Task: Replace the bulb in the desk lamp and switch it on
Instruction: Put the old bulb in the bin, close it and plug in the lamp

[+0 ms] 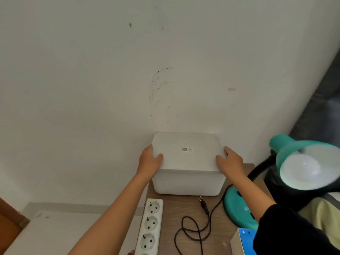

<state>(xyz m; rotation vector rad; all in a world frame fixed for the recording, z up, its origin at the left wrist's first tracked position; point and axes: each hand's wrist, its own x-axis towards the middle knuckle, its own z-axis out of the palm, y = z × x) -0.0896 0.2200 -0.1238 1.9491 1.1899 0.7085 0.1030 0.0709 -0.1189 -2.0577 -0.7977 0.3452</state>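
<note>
A teal desk lamp (pixel 287 150) stands at the right of a small wooden table (pixel 184 214), its shade tilted toward me with a white bulb (pixel 301 170) inside, unlit. Its round teal base (pixel 237 208) sits on the table. The black cord ends in a loose plug (pixel 203 205) lying on the wood, not in any socket. A white lidded box (pixel 187 162) stands against the wall. My left hand (pixel 150 161) grips the lid's left edge and my right hand (pixel 230 161) grips its right edge.
A white power strip (pixel 150 227) with several sockets lies along the table's left edge. A blue and white carton (pixel 243 242) sits at the bottom right. Dark fabric and a pale yellow cushion (pixel 329 218) lie right of the lamp. The white wall (pixel 165 70) rises behind.
</note>
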